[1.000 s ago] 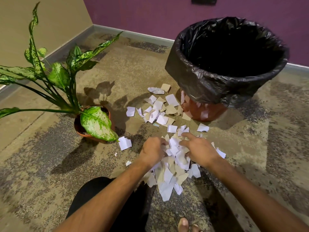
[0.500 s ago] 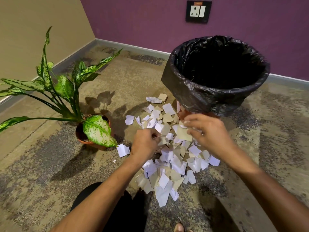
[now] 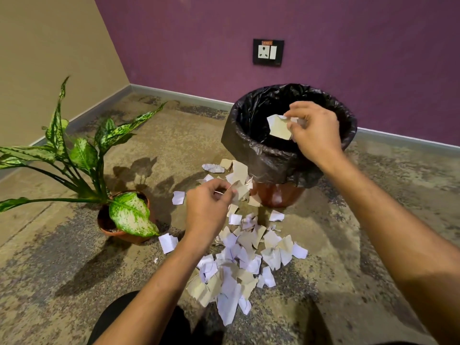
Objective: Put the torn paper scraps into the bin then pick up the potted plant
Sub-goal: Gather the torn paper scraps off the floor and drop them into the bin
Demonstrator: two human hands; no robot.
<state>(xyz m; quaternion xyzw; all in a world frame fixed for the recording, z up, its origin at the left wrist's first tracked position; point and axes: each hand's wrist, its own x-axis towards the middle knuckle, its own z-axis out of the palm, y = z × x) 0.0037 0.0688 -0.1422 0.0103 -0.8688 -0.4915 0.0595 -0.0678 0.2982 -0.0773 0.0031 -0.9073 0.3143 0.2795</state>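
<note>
A pile of torn white and beige paper scraps (image 3: pixel 239 257) lies on the floor in front of me. The bin (image 3: pixel 249 143), brown with a black liner, stands just beyond it. My right hand (image 3: pixel 313 130) is over the bin's mouth and pinches a few scraps (image 3: pixel 280 127). My left hand (image 3: pixel 206 207) is raised above the pile, left of the bin, gripping scraps (image 3: pixel 237 191) between its fingers. The potted plant (image 3: pixel 124 220), with speckled green leaves in a terracotta pot, stands on the floor to the left, apart from both hands.
A beige wall runs along the left and a purple wall with a socket plate (image 3: pixel 268 52) stands behind the bin. Loose scraps (image 3: pixel 168 242) lie near the pot. My dark-clothed knee (image 3: pixel 119 319) is at the bottom edge.
Both hands rose from the pile with scraps. My right hand moved up and over the bin's mouth; my left hand lifted toward the bin. The camera tilted up.
</note>
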